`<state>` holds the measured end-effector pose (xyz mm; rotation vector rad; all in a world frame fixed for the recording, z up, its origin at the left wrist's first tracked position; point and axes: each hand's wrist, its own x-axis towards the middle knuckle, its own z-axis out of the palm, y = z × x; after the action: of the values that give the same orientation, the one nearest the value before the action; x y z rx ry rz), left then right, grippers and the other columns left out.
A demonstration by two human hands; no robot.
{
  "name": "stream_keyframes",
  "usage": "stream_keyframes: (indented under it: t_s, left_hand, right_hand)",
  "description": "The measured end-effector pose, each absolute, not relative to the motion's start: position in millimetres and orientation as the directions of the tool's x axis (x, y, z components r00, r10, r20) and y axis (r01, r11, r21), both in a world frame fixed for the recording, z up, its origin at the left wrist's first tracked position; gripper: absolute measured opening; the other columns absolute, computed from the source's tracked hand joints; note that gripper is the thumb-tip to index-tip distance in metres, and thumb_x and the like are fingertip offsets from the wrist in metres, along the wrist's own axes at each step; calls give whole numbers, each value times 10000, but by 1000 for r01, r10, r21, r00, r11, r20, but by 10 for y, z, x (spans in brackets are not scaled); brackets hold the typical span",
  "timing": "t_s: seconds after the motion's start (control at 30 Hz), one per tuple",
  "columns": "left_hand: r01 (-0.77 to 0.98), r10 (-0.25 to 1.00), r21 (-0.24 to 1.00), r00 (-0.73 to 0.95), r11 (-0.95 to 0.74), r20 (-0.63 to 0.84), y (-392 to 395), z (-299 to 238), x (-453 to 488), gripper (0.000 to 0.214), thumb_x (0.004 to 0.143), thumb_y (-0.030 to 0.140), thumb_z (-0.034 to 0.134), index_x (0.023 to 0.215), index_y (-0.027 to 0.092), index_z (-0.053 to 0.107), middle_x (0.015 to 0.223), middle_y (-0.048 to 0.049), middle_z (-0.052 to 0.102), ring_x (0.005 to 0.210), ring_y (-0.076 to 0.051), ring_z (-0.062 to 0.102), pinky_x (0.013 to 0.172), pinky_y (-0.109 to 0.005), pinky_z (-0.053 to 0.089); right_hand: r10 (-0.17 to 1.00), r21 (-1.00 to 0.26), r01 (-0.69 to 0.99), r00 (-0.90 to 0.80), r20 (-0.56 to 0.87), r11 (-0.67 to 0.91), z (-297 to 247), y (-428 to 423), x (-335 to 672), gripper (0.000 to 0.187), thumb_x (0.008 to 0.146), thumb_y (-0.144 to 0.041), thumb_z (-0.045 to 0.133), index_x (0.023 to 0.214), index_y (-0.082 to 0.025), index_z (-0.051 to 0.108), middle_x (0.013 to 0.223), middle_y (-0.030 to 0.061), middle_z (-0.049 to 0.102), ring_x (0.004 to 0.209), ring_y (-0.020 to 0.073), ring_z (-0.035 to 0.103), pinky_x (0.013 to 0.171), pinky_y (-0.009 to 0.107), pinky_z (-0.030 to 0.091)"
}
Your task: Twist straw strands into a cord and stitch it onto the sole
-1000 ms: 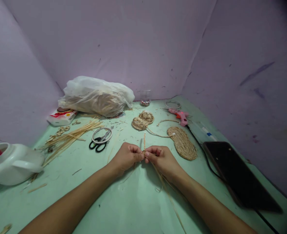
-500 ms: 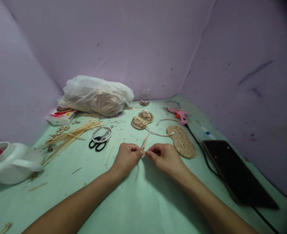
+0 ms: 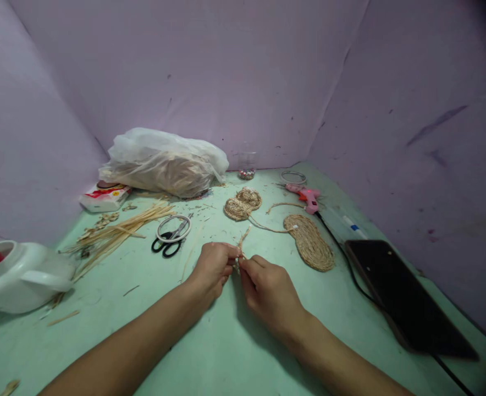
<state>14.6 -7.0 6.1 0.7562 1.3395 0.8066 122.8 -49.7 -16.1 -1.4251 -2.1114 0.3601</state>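
Note:
Between my hands a short length of braided straw [image 3: 244, 236] points up and away from me. My left hand [image 3: 216, 267] pinches its near end between thumb and forefinger. Fingertips of my right hand [image 3: 270, 291] are closed on the same end, touching the left fingertips, so the strands there are mostly hidden. Just beyond lies a coiled straw piece of two joined rounds [image 3: 243, 204]. A thin cord [image 3: 268, 226] runs from it to a sole-shaped coiled straw piece [image 3: 310, 242] at the right.
Scissors [image 3: 166, 245] with a tape roll on top and loose straw strips [image 3: 121, 228] lie left. A pink glue gun [image 3: 304, 195] and dark phone [image 3: 408, 297] are right. A plastic bag [image 3: 166, 162], bead jar [image 3: 246, 173] and white pot [image 3: 28, 275] stand around.
My right hand has turned and dropped lower, its fingers now curled against the left fingertips. The braid's near end has shifted slightly left. The view has moved a little.

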Motion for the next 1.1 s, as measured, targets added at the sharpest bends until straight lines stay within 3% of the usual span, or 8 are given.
stream_keyframes:
  t_s: [0.13,0.27,0.33,0.4,0.47,0.77,0.97,1.1]
  left_hand:
    - [-55,879,878,48,476,-474,-74,21,147,63,523,142,485,484,159,438,356,81,301,318,-28,177,355,-192,81]
    - [-16,899,900,55,435,-434,-93,-24,145,102,541,170,534,477,154,456,345,79,325,321,-26,189,364,-193,100]
    - [22,910,914,80,406,-406,-110,-42,143,128,551,205,560,482,146,469,353,77,332,335,-27,204,375,-191,118]
    - [77,924,932,124,354,-361,-134,-51,142,145,565,245,566,503,139,489,372,72,344,357,-33,225,389,-191,141]
    - [140,933,947,180,289,-311,-161,-46,140,158,581,271,554,522,136,499,399,66,357,383,-40,239,404,-195,164]
    - [292,745,955,647,-43,-164,-284,93,117,190,642,251,477,486,153,429,474,46,280,473,-73,226,456,-239,166]
    - [271,772,961,622,-60,-128,-397,79,135,223,651,272,476,471,161,407,467,48,242,458,-71,207,440,-244,149]
    - [216,863,973,475,77,-173,-314,133,34,196,620,302,547,510,145,506,449,45,328,427,-60,236,412,-222,154]
  right_hand:
    - [908,-538,732,-322,267,418,-94,-503,1287,188,756,-187,457,798,-167,639,690,55,622,566,141,529,523,238,347]
    - [964,-830,534,94,247,161,41,-391,1426,215,737,-361,541,692,-180,648,657,46,639,600,151,546,583,257,394]
    - [971,-970,223,236,-43,-98,76,-293,1496,266,741,-386,532,678,-146,628,637,53,621,527,126,521,522,247,406]
    - [920,-927,-80,118,-374,-367,73,-205,1546,276,758,-378,518,708,-122,610,644,50,607,453,87,486,469,229,415]
    - [878,-862,-215,35,-477,-460,43,-147,1576,239,762,-338,530,716,-112,596,639,35,594,414,58,465,439,206,420]
    - [950,-918,-261,14,-312,-297,-53,-126,1530,209,681,-271,604,550,-109,587,412,-20,519,323,35,384,355,165,324]
    - [965,-942,-233,47,-258,-241,-116,-122,1430,218,650,-291,603,514,-121,580,374,-33,487,305,37,340,338,181,267]
    - [973,-929,-300,10,-229,-216,-129,-67,1498,252,656,-372,610,599,-126,600,456,-20,529,362,54,419,393,187,348]
